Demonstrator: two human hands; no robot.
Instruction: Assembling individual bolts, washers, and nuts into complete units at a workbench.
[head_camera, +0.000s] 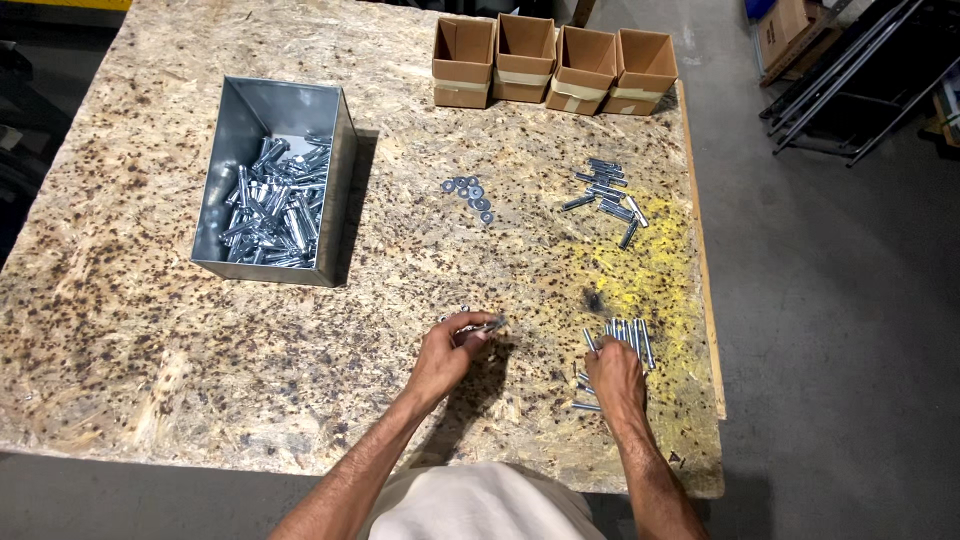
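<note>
My left hand (452, 352) is closed around a few small metal parts (478, 326), held just above the wooden table (150, 330). My right hand (614, 372) rests on a row of long bolts (628, 336) near the table's right edge; I cannot tell if its fingers grip one. Farther away lie some washers (468, 193), another pile of bolts (608, 197), a metal bin (275, 180) full of hardware and four cardboard boxes (555, 62).

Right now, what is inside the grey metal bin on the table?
The metal bin holds a heap of silvery bolts piled towards its near end. Whatever lies beneath the heap is covered.
</note>
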